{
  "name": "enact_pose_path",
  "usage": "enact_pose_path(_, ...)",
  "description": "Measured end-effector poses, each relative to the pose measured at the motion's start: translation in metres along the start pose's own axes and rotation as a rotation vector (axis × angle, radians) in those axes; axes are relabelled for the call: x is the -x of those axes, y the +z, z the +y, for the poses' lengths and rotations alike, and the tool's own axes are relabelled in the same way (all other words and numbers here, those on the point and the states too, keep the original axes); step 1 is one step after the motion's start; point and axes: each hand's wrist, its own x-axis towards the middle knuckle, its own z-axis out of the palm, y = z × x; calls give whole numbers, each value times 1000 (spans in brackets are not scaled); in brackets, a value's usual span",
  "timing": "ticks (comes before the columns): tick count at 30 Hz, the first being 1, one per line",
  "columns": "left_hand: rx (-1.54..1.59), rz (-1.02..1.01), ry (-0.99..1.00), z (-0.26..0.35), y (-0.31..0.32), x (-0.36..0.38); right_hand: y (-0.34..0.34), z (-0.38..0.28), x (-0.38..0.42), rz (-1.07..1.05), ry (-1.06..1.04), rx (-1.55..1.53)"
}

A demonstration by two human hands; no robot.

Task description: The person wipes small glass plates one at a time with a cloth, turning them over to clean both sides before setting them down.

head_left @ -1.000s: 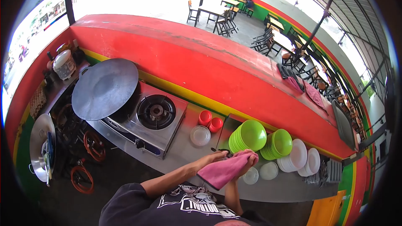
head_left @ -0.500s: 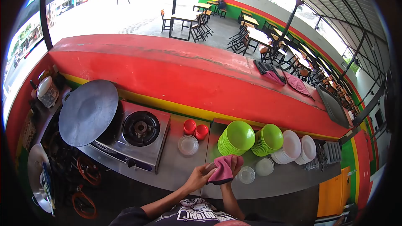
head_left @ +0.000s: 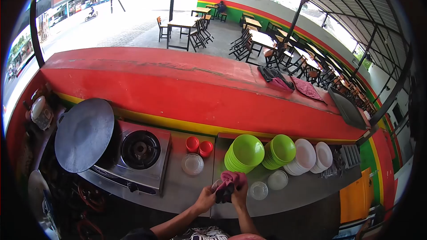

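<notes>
A dark pink cloth (head_left: 233, 180) with a dark underside is bunched between my hands above the counter's front edge. My right hand (head_left: 240, 195) is closed around its right side. My left hand (head_left: 206, 199) is closed at the left side, on a small clear, glass-like piece (head_left: 216, 185) whose far end goes into the cloth; its exact kind is hidden. Just right of the cloth lie a clear glass dish (head_left: 259, 190) and a stack of clear-white dishes (head_left: 278, 180). Beyond it stands a stack of green bowls (head_left: 247, 151).
More green bowls (head_left: 282, 150) and white bowls (head_left: 304, 155) line the right. Left of them are red cups (head_left: 192, 144), clear saucers (head_left: 192, 164), a gas stove (head_left: 149, 175) and a large wok (head_left: 84, 135). A red wall (head_left: 187, 90) runs behind.
My hands have turned and bunched the cloth, showing more of its dark underside. The whole view has shifted slightly. The dishes on the counter stay in place.
</notes>
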Motion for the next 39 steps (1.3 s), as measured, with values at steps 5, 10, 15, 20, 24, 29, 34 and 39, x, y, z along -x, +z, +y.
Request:
enact_pose_path(5, 35, 52, -120, -27, -13, -7, -1, -7, -4, 73, -20, -56)
enact_pose_path(10, 301, 97, -108, 23, 9, 9, -7, 11, -14, 199, -153, 54)
enact_pose_path(15, 405, 110, -11, 46, -7, 11, -36, -22, -27, 483, -166, -194)
enact_pose_path(20, 320, 118, -80, 47, -21, 3, -28, -49, 3, 238, -102, -90)
enact_pose_path(24, 83, 47, -120, 20, -23, -6, 13, -41, 19, -29, -352, 392)
enact_pose_path(29, -73, 83, -40, 4, 16, -17, -2, -18, 29, 286, -207, 365)
enact_pose_path(34, -53, -140, -263, -2, 37, -19, -49, 11, 35, 554, -55, 243)
enact_pose_path(39, 106, -221, -454, -31, 67, -29, -99, 25, 46, 855, 251, -291)
